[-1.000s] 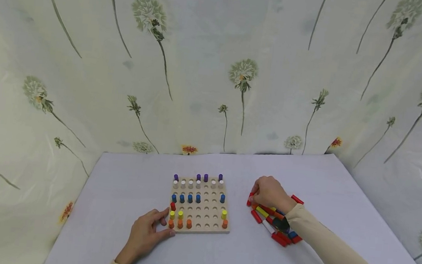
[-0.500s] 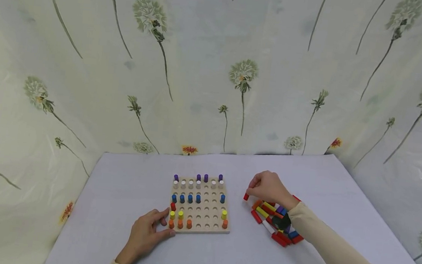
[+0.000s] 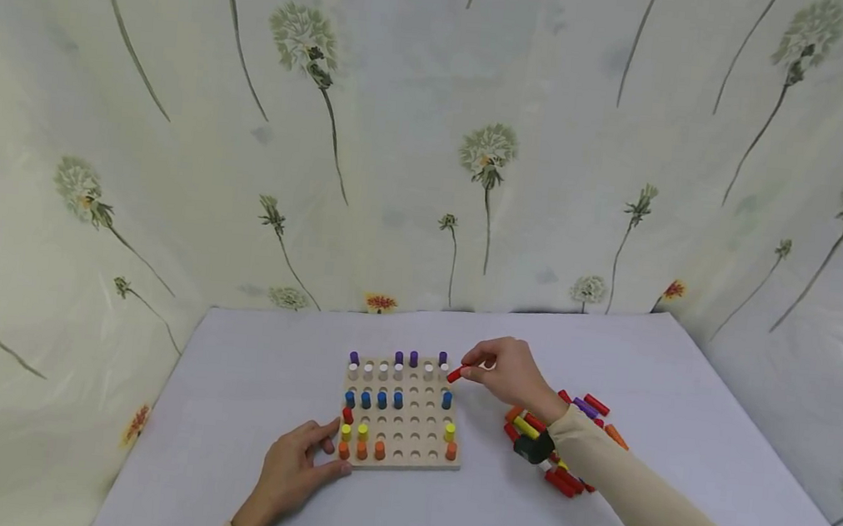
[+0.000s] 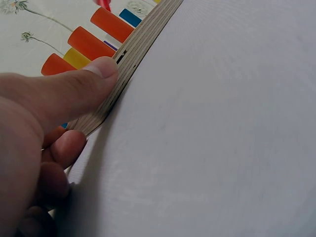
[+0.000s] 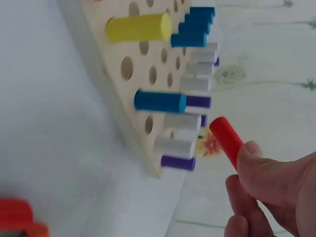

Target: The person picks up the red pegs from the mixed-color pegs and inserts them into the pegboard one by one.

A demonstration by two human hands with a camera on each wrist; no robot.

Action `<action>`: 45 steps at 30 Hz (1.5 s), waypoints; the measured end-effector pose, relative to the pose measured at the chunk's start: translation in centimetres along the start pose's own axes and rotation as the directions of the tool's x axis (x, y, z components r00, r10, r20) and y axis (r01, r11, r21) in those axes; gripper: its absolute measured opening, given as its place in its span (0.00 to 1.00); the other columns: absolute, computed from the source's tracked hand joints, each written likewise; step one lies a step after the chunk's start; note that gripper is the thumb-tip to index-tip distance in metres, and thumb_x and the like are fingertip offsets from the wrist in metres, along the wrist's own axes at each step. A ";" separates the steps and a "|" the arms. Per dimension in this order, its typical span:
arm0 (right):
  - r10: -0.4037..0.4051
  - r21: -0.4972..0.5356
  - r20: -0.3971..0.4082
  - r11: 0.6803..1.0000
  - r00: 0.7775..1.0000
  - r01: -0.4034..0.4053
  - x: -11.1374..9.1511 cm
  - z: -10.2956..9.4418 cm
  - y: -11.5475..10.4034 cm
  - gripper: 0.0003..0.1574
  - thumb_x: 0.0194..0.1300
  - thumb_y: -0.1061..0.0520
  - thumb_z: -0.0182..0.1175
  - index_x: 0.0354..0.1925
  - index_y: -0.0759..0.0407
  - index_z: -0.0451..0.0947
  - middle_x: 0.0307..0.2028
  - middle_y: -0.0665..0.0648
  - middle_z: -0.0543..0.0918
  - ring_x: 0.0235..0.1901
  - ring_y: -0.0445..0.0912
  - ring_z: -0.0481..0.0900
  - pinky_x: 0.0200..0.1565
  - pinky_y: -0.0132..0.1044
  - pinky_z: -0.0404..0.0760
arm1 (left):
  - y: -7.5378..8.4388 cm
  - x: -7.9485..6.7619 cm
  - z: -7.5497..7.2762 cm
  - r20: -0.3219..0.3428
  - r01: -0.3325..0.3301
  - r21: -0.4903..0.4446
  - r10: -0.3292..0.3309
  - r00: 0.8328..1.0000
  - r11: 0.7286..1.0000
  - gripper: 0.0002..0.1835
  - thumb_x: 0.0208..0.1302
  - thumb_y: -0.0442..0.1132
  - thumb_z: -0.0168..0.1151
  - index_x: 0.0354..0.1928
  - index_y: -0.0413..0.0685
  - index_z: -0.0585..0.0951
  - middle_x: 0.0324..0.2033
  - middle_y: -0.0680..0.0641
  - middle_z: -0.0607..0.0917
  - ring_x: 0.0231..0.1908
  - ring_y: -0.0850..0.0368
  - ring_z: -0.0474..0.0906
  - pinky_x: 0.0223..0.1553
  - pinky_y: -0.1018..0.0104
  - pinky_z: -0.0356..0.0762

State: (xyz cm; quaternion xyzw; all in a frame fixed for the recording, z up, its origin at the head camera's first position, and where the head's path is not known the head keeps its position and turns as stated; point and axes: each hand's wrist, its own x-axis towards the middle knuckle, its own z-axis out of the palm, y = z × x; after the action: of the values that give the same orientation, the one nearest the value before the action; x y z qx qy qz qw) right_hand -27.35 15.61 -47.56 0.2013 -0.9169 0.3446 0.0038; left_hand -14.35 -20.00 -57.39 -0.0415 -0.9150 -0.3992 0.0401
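A wooden pegboard lies flat on the table, with rows of round holes partly filled by coloured pegs. My left hand holds its near left corner, thumb against the front edge and fingers at the left side. Between thumb and fingers of my right hand is a red peg, tilted, beside the board's far right corner. In the right wrist view, a blue peg, a white peg and a purple peg stand near that corner. The red peg looks apart from the board there.
Loose pegs lie heaped to the right, partly behind the right wrist, among them a yellow peg, an orange peg and a red peg. A flower-printed curtain hangs behind the white table.
My right hand has lifted a red peg from the loose pegs and carried it left to the board's far right corner. My left hand has stayed on the board.
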 end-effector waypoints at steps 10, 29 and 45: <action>-0.006 0.057 -0.023 0.998 1.000 0.007 1.0 3.1 -3.6 0.04 0.65 0.55 0.76 0.40 0.50 0.93 0.36 0.46 0.91 0.40 0.45 0.80 0.44 0.41 0.76 | -0.4 0.0 0.1 0.002 0.000 0.025 0.000 1.000 1.000 0.37 0.51 0.54 0.85 0.64 0.50 0.86 0.31 0.64 0.79 0.23 0.68 0.64 0.27 0.73 0.57; -0.227 0.007 0.058 0.974 0.972 0.227 1.5 8.7 -7.1 0.04 0.62 0.60 0.77 0.37 0.52 0.94 0.31 0.47 0.91 0.31 0.40 0.71 0.35 0.33 0.70 | -0.2 0.1 -0.2 0.014 -0.023 0.038 0.022 1.000 0.999 0.37 0.53 0.55 0.84 0.65 0.50 0.86 0.32 0.63 0.79 0.24 0.68 0.64 0.27 0.73 0.58; -0.254 -0.119 0.105 0.957 0.961 0.266 1.6 10.2 -8.1 0.03 0.61 0.56 0.78 0.35 0.48 0.95 0.31 0.44 0.92 0.31 0.39 0.73 0.42 0.37 0.71 | -0.4 0.2 -0.3 0.016 -0.032 0.029 0.031 0.999 0.999 0.36 0.54 0.55 0.83 0.65 0.51 0.86 0.32 0.62 0.79 0.25 0.68 0.64 0.27 0.72 0.58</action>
State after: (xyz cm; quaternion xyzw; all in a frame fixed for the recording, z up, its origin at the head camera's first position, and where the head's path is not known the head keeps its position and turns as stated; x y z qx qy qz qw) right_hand -24.45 3.06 -49.96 0.3346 -0.9024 0.2706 0.0218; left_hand -14.57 -20.47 -57.49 -0.0584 -0.9204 -0.3846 0.0399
